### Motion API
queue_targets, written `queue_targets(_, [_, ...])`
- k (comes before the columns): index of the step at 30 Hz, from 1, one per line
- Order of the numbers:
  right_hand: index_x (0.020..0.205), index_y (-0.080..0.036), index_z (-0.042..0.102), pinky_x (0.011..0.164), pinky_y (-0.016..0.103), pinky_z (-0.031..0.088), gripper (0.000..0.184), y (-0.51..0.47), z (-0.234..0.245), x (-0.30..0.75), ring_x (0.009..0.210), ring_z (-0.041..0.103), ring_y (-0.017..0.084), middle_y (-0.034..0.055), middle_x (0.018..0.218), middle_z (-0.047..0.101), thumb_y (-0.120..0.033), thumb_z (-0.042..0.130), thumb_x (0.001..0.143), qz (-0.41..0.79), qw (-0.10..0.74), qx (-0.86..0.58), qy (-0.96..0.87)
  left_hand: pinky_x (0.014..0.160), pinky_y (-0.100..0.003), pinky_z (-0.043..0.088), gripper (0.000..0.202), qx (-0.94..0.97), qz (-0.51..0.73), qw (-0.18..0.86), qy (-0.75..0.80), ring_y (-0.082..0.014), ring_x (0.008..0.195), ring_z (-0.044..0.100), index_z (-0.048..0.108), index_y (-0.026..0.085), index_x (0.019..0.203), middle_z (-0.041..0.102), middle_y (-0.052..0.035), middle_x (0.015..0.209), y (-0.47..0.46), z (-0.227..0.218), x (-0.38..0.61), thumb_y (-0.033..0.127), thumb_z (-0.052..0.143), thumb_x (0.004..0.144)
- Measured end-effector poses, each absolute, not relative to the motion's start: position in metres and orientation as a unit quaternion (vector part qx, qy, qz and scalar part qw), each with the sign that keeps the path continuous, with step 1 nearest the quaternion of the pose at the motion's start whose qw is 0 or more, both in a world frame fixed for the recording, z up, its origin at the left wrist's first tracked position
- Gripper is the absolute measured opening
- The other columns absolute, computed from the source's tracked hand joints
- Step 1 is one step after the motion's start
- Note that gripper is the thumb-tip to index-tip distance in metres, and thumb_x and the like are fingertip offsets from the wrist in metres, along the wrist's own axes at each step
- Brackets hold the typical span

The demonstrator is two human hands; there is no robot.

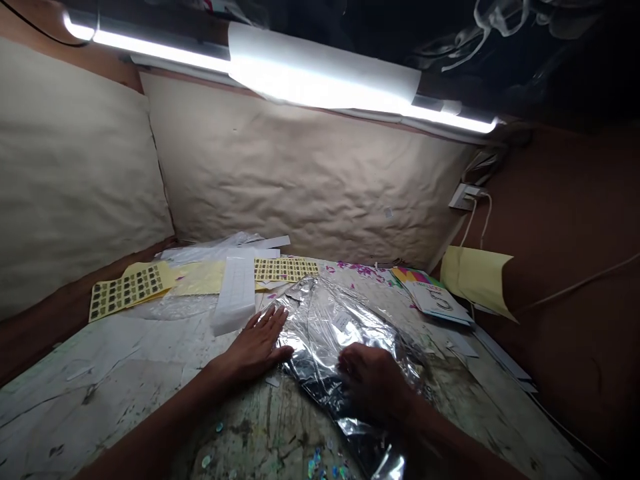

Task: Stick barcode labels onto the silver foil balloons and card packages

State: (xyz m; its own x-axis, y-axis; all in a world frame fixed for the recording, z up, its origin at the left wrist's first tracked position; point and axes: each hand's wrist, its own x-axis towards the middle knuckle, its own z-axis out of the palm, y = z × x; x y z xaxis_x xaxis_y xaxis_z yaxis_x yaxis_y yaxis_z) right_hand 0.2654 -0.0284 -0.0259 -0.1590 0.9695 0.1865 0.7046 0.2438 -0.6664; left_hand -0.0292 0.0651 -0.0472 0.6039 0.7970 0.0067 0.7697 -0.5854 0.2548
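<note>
A shiny clear plastic bag (320,333) with something dark inside lies crumpled on the worn table in front of me. A small white label (342,321) shows near its middle. My left hand (267,340) rests flat at the bag's left edge, its fingers stretched out and its thumb touching the plastic. On the right part of the bag is my right hand (373,373), with its fingers curled in. Slight blur and the hand itself hide whatever those fingers hold.
Yellow sticker sheets (133,290) and a white paper strip (235,290) lie at the back left. Cards (435,300) are stacked at the right, near a hanging yellow sheet (475,273). Loose sequins (325,463) dot the front. A tube light (165,52) hangs above.
</note>
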Motion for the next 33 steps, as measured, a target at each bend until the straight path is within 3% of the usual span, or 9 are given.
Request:
queue_targets(3, [0.088,-0.023,0.070,0.082,0.038,0.051,0.037,0.002,-0.009,0.288,0.085,0.068,0.024,0.0061,0.089,0.073,-0.046,0.041,0.095,0.159,0.338,-0.571,-0.731,0.116,-0.053,0.007,0.076,0.891,0.041,0.131,0.433,-0.0322,0.147,0.003,0.017,0.029,0.153,0.007,-0.0088,0.160,0.063,-0.042,-0.027,0.071,0.026,0.090])
queue_targets(5, [0.101,-0.019,0.068,0.096,0.039,0.044,0.034,0.035,0.001,0.301,0.107,0.061,0.026,0.0100,0.110,0.070,-0.045,0.049,0.091,0.115,0.335,-0.578,-0.735,0.114,-0.057,0.008,0.069,0.896,0.031,0.144,0.419,-0.0338,0.147,0.002,0.021,0.038,0.150,0.005,-0.0078,0.160,0.062,-0.038,-0.027,0.070,0.028,0.090])
queue_targets(8, [0.122,-0.014,0.061,0.105,0.041,0.035,0.052,0.089,0.007,0.310,0.129,0.045,0.031,0.0148,0.137,0.054,-0.045,0.063,0.080,0.118,0.291,-0.631,-0.709,0.113,-0.061,0.007,0.061,0.903,0.022,0.160,0.398,-0.0366,0.146,-0.001,0.026,0.043,0.147,0.002,-0.0075,0.160,0.063,-0.034,-0.030,0.067,0.031,0.092])
queue_targets(11, [0.095,-0.010,0.071,0.085,0.038,0.048,0.042,0.129,0.004,0.308,0.100,0.063,0.031,0.0137,0.105,0.070,-0.047,0.068,0.076,0.160,0.276,-0.656,-0.684,0.112,-0.063,0.006,0.059,0.911,0.018,0.170,0.375,-0.0383,0.146,-0.003,0.029,0.042,0.147,0.003,-0.0075,0.160,0.066,-0.033,-0.035,0.065,0.033,0.092])
queue_targets(14, [0.077,-0.012,0.067,0.069,0.032,0.051,0.035,0.149,0.011,0.302,0.071,0.064,0.018,0.0024,0.076,0.067,-0.046,0.065,0.084,0.184,0.306,-0.647,-0.674,0.112,-0.064,0.009,0.053,0.917,0.016,0.167,0.361,-0.0389,0.145,0.001,0.033,0.042,0.145,0.005,-0.0070,0.160,0.068,-0.034,-0.036,0.058,0.035,0.095])
queue_targets(20, [0.074,-0.011,0.067,0.056,0.025,0.044,0.029,0.163,0.096,0.295,0.055,0.054,0.012,0.0005,0.061,0.062,-0.038,0.060,0.081,0.153,0.450,-0.557,-0.681,0.112,-0.062,0.021,0.061,0.926,0.102,0.094,0.350,-0.0387,0.145,0.011,0.033,0.043,0.145,0.012,-0.0035,0.161,0.071,-0.047,-0.030,0.039,0.057,0.090])
queue_targets(24, [0.074,-0.012,0.071,0.058,0.023,0.042,0.019,0.142,0.166,0.278,0.063,0.055,0.013,0.0037,0.069,0.065,-0.029,0.063,0.075,0.113,0.505,-0.478,-0.710,0.110,-0.052,0.036,0.064,0.921,0.218,0.061,0.317,-0.0309,0.139,0.035,0.032,0.036,0.147,0.037,-0.0053,0.153,0.071,-0.047,-0.028,0.028,0.058,0.089])
queue_targets(29, [0.084,-0.016,0.074,0.049,0.020,0.032,0.011,0.051,0.187,0.243,0.049,0.044,0.007,-0.0036,0.056,0.055,-0.023,0.066,0.082,0.012,0.416,-0.338,-0.844,0.108,-0.047,0.041,0.047,0.793,0.492,0.067,0.353,-0.0270,0.133,0.044,0.039,0.028,0.141,0.047,-0.0103,0.143,0.060,0.008,-0.024,0.037,0.046,0.096])
queue_targets(33, [0.086,-0.019,0.071,0.048,0.023,0.031,0.019,-0.038,0.149,0.210,0.049,0.044,0.008,-0.0020,0.064,0.056,-0.013,0.054,0.090,-0.097,0.285,-0.201,-0.932,0.110,-0.052,0.035,0.076,0.778,0.546,0.012,0.311,-0.0320,0.134,0.040,0.030,0.023,0.147,0.040,-0.0157,0.146,0.041,0.067,-0.031,0.045,0.066,0.084])
